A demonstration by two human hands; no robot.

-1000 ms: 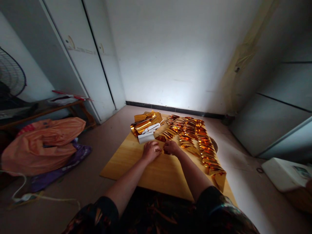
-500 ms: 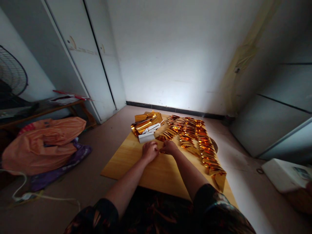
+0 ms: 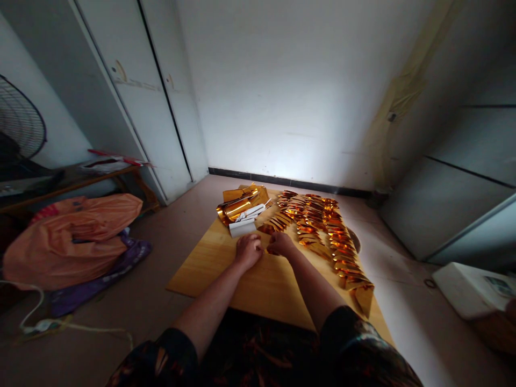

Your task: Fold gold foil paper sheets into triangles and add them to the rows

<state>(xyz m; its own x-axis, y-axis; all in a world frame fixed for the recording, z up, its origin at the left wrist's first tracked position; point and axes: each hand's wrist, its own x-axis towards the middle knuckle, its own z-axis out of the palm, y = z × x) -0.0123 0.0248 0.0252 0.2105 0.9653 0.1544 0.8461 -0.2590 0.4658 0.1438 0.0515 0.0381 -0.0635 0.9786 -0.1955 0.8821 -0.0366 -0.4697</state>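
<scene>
On the floor to the left of the desk lie a crumpled orange bundle and, partly beneath it, a purple bag. At the desk's far left corner sit shiny gold sheets, one of them curled, with white strips along their near edge and a pale grey piece just in front. Near the desk's middle, the left hand has its fingers curled in; whether they pinch anything is hidden. Just beside it, the right hand bends its fingers toward the left, their tips drawn together, on something too small to make out, if anything. Compared with half a second ago, the right hand sits very slightly farther from the left, which suggests fine handling still under way. Overlapping rows of folded gold pieces cover the desk's far middle and right side; a white box rests right of the desk
</scene>
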